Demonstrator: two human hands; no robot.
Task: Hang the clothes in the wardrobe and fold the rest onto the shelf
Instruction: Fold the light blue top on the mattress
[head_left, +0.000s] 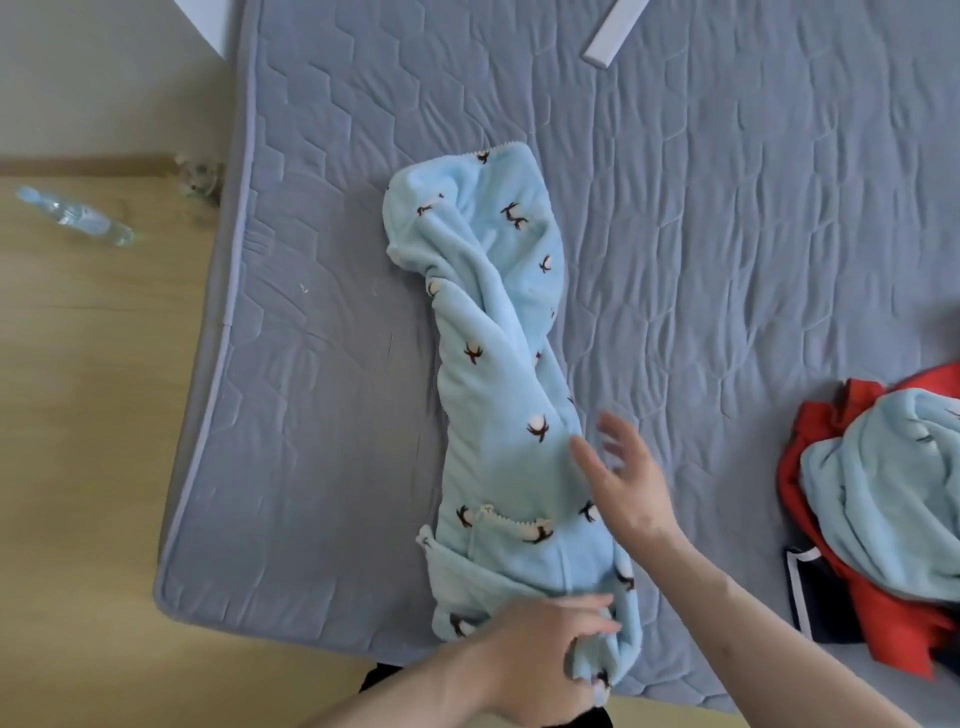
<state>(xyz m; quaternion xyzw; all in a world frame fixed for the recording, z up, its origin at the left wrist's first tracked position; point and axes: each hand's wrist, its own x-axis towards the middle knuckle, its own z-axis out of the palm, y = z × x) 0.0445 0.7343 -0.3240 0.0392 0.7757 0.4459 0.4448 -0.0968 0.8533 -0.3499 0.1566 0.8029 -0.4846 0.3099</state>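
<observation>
Landmark: grey quilted mattress pad (675, 218), hexagon stitch pattern, piped edge, rounded near-left corner, lying on a pale wood floor (93, 415).

Pale blue fleece garment (498, 395): plush, soft nap, printed with small cotton-boll motifs, white tufts on dark brown stems. It lies lengthwise near the pad's middle, bunched into a long, loosely twisted roll. The far end is wider, with a scalloped white trim edge. A trimmed pocket opening shows toward the near end. No legible label or writing on it.

Left hand (540, 654): at the garment's near end, by the pad's near edge. Its fingers are curled into the fleece, gripping a fold of it.

Right hand (623, 478): at the garment's right side, toward the near half. Its fingers are spread and relaxed, slightly motion-blurred, holding nothing. Whether the fingertips touch the fleece cannot be told.

Clothes pile (878, 519) at the pad's right edge: a second piece of the same blue fleece on top, red fabric under it, and a dark navy piece with a white stripe at the bottom.

White flat strip (613, 31) on the pad's far edge; material unclear.

Clear plastic bottle (72, 215) lies on its side on the floor, left of the pad. Its label is unreadable.
</observation>
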